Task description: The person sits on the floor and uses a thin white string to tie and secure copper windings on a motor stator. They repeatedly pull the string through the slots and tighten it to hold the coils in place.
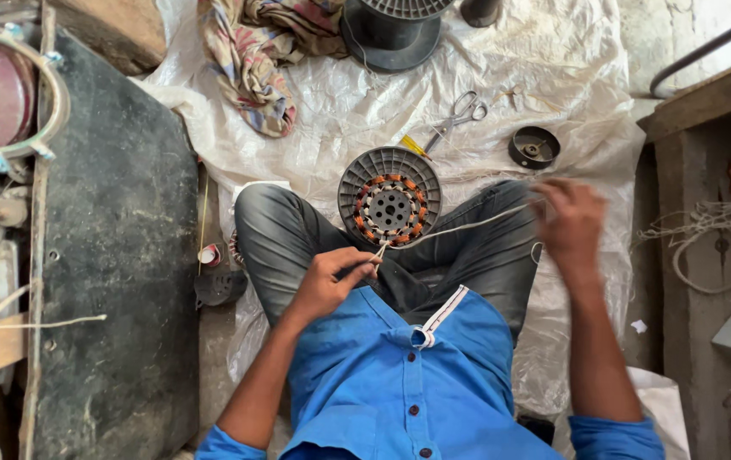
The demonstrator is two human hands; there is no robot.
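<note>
A round grey fan stator [389, 198] with orange and copper windings rests between my crossed legs. My left hand [331, 279] pinches a thin tool or wire end right at the stator's near rim. My right hand [568, 223], blurred by motion, is closed on a pale cord [476, 223] that runs taut from the stator's rim out to the right.
Scissors [461, 115] and a yellow-handled tool [415, 146] lie on the white plastic sheet [544, 60] beyond the stator. A small black round part [533, 146] sits to the right, a black spool [393, 30] and patterned cloth [255, 51] farther back. A dark board [118, 238] lies left, a wooden bench [706, 255] right.
</note>
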